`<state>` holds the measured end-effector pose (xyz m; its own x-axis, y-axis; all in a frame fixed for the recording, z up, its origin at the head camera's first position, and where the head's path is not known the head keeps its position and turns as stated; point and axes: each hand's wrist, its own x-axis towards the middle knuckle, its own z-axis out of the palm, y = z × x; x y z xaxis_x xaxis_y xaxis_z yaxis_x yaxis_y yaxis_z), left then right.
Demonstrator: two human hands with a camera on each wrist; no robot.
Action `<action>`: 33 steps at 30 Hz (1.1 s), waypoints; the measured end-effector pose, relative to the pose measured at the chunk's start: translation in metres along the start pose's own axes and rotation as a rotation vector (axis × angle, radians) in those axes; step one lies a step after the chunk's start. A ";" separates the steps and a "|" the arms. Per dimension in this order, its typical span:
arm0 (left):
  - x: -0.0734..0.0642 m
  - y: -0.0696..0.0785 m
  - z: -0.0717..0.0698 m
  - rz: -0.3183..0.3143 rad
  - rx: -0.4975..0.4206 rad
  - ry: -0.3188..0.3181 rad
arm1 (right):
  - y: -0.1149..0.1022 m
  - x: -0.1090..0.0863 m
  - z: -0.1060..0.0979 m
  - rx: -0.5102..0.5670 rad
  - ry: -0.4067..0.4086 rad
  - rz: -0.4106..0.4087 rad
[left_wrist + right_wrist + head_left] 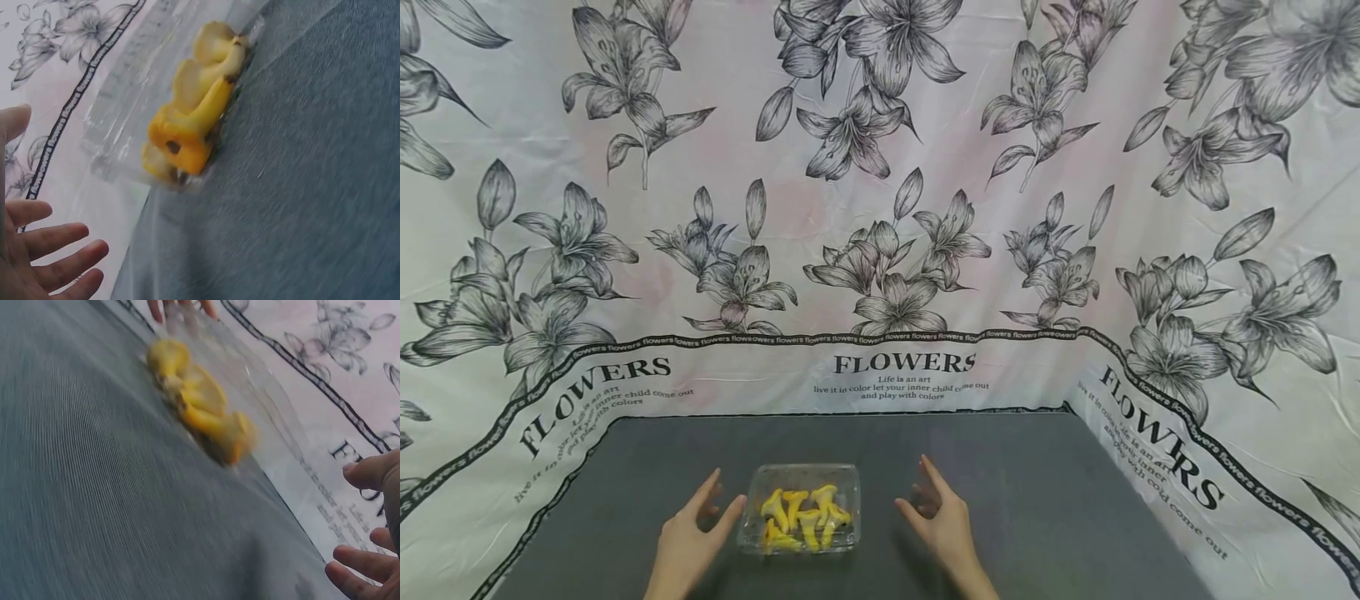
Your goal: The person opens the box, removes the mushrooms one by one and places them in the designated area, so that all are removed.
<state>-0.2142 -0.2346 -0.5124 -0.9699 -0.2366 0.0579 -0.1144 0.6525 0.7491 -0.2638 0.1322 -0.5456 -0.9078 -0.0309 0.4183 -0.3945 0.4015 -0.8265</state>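
A clear plastic box (762, 483) stands on the dark grey table, holding several yellow mushrooms (808, 518) with pale stems. Just left of the box is my left hand (694, 533), thumb and fingers spread apart and nothing between them. My right hand (942, 525) hovers to the right of the box with a wider gap, its fingers loosely spread and holding nothing. Through the box's side in the left wrist view, one orange-yellow mushroom (181, 140) shows a dark spot. The right wrist view is blurred, with the mushrooms (203, 400) low inside the box.
The grey tabletop (1000, 467) stretches around the box. A white cloth (895, 250) printed with black lilies and the word FLOWERS surrounds the table at the back and both sides, its dark border (917, 412) meeting the table's far edge.
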 end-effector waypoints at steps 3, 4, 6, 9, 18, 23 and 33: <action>0.000 0.003 0.009 0.003 -0.025 0.014 | -0.008 0.000 0.010 0.050 -0.007 -0.005; 0.000 0.004 0.012 0.004 -0.032 0.012 | -0.010 0.000 0.013 0.073 -0.005 -0.005; 0.000 0.005 0.019 0.009 -0.048 0.016 | -0.014 0.000 0.017 0.099 0.000 -0.003; 0.000 0.007 0.029 0.025 -0.066 0.032 | -0.017 0.001 0.022 0.132 0.004 0.026; -0.003 0.003 0.040 -0.018 -0.125 0.044 | -0.024 -0.006 0.040 0.188 -0.062 0.094; -0.003 0.000 0.046 0.026 -0.153 0.030 | -0.022 -0.007 0.046 0.169 -0.049 0.089; -0.006 -0.009 0.051 0.070 -0.180 -0.021 | -0.017 -0.013 0.062 0.178 -0.082 0.102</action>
<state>-0.2184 -0.2018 -0.5531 -0.9786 -0.1792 0.1016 -0.0083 0.5270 0.8498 -0.2544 0.0686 -0.5602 -0.9500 -0.0752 0.3029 -0.3121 0.2382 -0.9197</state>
